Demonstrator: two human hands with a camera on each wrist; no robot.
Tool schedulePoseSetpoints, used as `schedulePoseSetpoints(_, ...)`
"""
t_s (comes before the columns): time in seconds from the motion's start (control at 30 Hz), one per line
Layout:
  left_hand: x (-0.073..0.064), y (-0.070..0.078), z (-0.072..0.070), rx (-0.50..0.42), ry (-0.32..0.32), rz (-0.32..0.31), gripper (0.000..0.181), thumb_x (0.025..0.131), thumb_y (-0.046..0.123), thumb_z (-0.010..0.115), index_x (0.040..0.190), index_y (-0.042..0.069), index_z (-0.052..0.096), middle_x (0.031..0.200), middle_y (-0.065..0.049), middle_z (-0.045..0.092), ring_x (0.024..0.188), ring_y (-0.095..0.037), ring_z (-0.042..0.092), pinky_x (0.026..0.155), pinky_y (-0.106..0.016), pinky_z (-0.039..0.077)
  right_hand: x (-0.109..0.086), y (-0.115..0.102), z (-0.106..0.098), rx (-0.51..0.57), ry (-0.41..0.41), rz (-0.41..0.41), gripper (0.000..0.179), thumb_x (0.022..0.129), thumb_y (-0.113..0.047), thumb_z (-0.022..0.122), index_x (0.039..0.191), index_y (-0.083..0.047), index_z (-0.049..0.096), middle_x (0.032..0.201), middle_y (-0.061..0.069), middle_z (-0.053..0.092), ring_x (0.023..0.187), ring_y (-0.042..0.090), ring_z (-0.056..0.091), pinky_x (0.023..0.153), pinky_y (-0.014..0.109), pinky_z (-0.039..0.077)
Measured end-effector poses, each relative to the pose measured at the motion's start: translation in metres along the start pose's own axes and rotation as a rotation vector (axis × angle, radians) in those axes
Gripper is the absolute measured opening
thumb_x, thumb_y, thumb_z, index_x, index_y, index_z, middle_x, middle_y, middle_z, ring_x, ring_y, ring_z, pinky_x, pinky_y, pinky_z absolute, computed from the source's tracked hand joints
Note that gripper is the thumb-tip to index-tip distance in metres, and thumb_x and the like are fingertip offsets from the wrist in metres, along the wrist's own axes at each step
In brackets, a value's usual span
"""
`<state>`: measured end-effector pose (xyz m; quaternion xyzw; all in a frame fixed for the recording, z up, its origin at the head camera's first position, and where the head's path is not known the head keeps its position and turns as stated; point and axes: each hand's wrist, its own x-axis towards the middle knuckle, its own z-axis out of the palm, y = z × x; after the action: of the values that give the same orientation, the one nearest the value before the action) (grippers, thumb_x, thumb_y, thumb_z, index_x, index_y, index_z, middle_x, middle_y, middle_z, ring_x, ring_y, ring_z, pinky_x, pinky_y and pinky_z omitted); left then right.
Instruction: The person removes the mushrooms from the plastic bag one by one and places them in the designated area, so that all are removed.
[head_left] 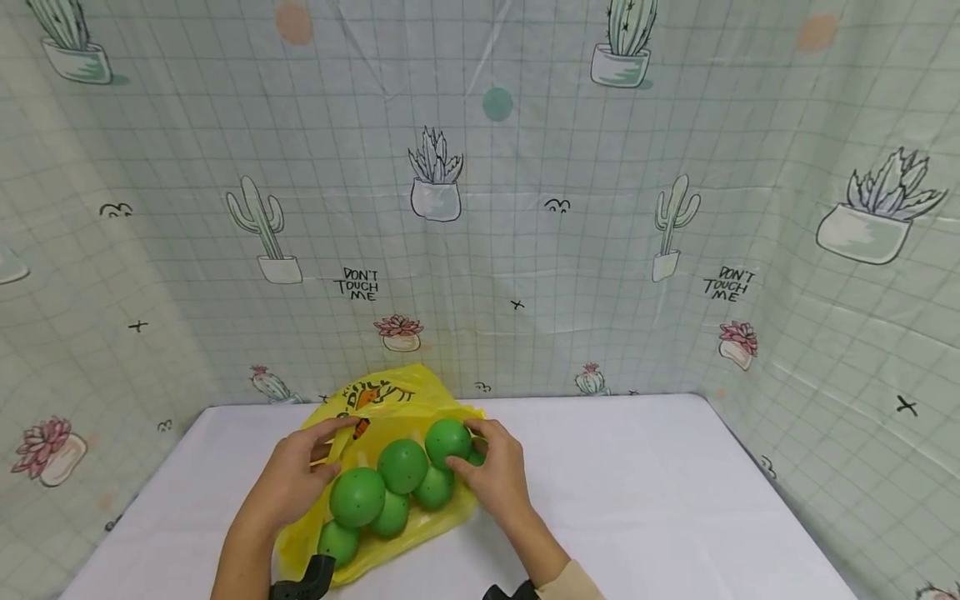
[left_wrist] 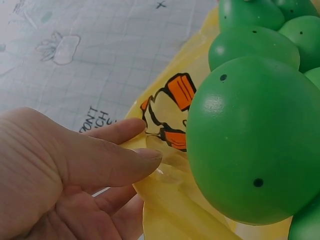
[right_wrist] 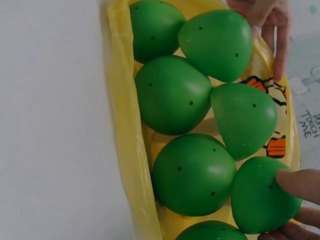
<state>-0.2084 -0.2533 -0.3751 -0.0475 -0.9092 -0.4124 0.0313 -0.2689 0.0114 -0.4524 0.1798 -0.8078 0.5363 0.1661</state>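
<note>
A yellow plastic bag [head_left: 442, 527] with a black and orange print lies on the table with its mouth spread. Several green egg-shaped balls [head_left: 357, 497] with small black dots rest in it in two rough rows. My left hand [head_left: 294, 477] holds the bag's edge at the left, thumb over the plastic and fingers behind it in the left wrist view. At the far right end, my right hand [head_left: 497, 468] grips one green ball [right_wrist: 265, 197], its thumb on the dotted side and other fingers around the back. Another ball beside that hand is partly hidden.
A white cloth covers the table [head_left: 637, 500]. Behind and on both sides hangs a grid-patterned curtain [head_left: 480, 267] printed with potted cacti. Dark wrist straps [head_left: 306, 581] show at the bottom of the head view.
</note>
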Motion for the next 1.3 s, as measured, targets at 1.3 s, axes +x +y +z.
schedulePoseSetpoints(1.3, -0.0006, -0.0034, -0.0005, 0.020, 0.027, 0.012, 0.064, 0.092, -0.018, 0.063, 0.149, 0.009, 0.058, 0.154, -0.031, 0.048, 0.131, -0.056, 0.055, 0.102, -0.062, 0.054, -0.0001, -0.0004, 0.0019, 0.012, 0.020, -0.014, 0.045, 0.084, 0.001, 0.087, 0.124, 0.008, 0.068, 0.119, 0.019, 0.068, 0.114, 0.036, 0.069, 0.092, 0.033, 0.062)
